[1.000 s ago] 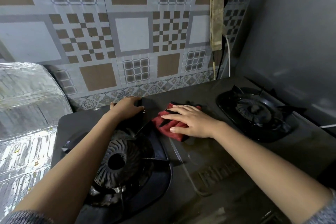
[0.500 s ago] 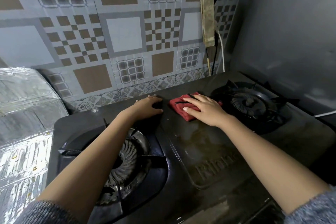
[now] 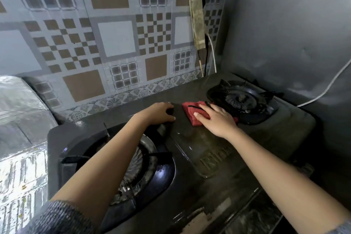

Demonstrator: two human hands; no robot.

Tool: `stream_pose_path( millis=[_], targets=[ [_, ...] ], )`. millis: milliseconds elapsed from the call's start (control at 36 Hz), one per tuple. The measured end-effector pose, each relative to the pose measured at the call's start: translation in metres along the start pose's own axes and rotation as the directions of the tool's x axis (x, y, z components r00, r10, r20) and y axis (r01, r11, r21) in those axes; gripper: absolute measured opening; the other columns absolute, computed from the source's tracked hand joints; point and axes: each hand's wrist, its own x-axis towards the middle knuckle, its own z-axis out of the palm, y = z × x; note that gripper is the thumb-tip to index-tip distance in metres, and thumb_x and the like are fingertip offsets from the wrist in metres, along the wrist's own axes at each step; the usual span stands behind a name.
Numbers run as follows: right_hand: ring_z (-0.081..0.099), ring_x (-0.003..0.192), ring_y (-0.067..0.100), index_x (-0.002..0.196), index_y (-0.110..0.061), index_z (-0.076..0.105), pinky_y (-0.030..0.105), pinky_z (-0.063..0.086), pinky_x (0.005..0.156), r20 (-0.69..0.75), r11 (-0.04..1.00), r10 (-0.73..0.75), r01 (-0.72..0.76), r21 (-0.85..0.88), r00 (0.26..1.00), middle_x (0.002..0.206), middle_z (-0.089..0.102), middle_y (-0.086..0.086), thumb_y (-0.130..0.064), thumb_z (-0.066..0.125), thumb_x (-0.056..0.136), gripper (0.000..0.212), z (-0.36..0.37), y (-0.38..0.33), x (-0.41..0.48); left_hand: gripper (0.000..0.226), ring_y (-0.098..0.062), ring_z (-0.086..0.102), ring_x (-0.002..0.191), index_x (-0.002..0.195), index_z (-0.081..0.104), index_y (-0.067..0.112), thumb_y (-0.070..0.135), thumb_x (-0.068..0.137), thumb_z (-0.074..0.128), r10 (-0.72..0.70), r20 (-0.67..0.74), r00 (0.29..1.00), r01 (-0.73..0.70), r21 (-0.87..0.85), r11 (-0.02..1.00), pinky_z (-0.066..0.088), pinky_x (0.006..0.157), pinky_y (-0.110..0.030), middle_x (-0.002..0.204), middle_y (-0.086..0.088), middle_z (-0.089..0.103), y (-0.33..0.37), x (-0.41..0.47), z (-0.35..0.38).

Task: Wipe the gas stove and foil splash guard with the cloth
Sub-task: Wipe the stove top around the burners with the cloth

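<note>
The red cloth [image 3: 190, 113] is spread on the far middle of the gas stove [image 3: 269, 138], between the two burners and just beside the rim of the right burner [image 3: 240, 99]. It is pressed flat against the dark stove top by the right hand [image 3: 215, 120], whose fingers are laid out straight and close together over it, not curled round it. The left part of the cloth is left uncovered, and a small red edge is seen past the heel of the hand.

The left hand [image 3: 159, 113] is set on the stove top just left of the cloth, at the far edge of the left burner [image 3: 136, 163]. Its fingers are bent downward with the tips on the surface. Whether anything is gripped beneath them cannot be told. The left forearm is stretched across the left burner and its pan support.

Raised lettering [image 3: 214, 160] is seen on the middle panel of the stove, partly hidden by the right forearm.

The foil splash guard [image 3: 20, 148] is stood at the left side of the stove, well apart from the cloth. A power strip [image 3: 197, 23] is fixed to the patterned tiled wall [image 3: 114, 40] behind the stove, and a white cable [image 3: 322, 92] is run along the grey wall at the right.
</note>
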Motion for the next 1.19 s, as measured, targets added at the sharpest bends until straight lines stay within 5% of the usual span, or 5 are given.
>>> stream_pose_path(
  millis=[389, 722, 1194],
  targets=[
    [0.018, 0.142, 0.024, 0.144, -0.033, 0.024, 0.041, 0.021, 0.112, -0.029, 0.997, -0.001, -0.001, -0.080, 1.000, 0.155, 0.020, 0.001, -0.068, 0.025, 0.087, 0.067, -0.008, 0.003, -0.023, 0.049, -0.026, 0.043, 0.127, 0.135, 0.043, 0.008, 0.029, 0.092, 0.052, 0.042, -0.038, 0.998, -0.038, 0.107, 0.994, 0.034, 0.103, -0.031, 0.143, -0.011, 0.043, 0.025, -0.011, 0.011],
    [0.009, 0.143, 0.033, 0.144, -0.040, 0.019, 0.047, 0.012, 0.114, 0.056, 0.997, -0.044, 0.047, -0.054, 0.997, 0.157, 0.011, 0.008, -0.068, 0.023, 0.087, 0.063, -0.005, -0.010, -0.006, 0.063, -0.019, 0.021, 0.143, 0.145, 0.026, 0.013, 0.035, 0.092, 0.052, 0.036, 0.033, 0.999, -0.038, 0.072, 0.997, 0.015, 0.114, -0.028, 0.157, -0.004, 0.015, 0.020, -0.032, 0.024],
    [0.008, 0.143, 0.030, 0.141, -0.048, 0.020, 0.045, 0.009, 0.114, 0.083, 0.966, -0.222, 0.230, -0.114, 0.972, 0.157, 0.011, 0.003, -0.064, 0.025, 0.090, 0.054, 0.005, -0.013, -0.037, 0.062, -0.016, 0.016, 0.144, 0.146, 0.023, 0.015, 0.035, 0.094, 0.048, -0.018, 0.039, 0.999, 0.015, 0.072, 0.997, 0.010, 0.115, -0.026, 0.158, -0.001, 0.011, 0.008, -0.057, 0.026]
  ],
)
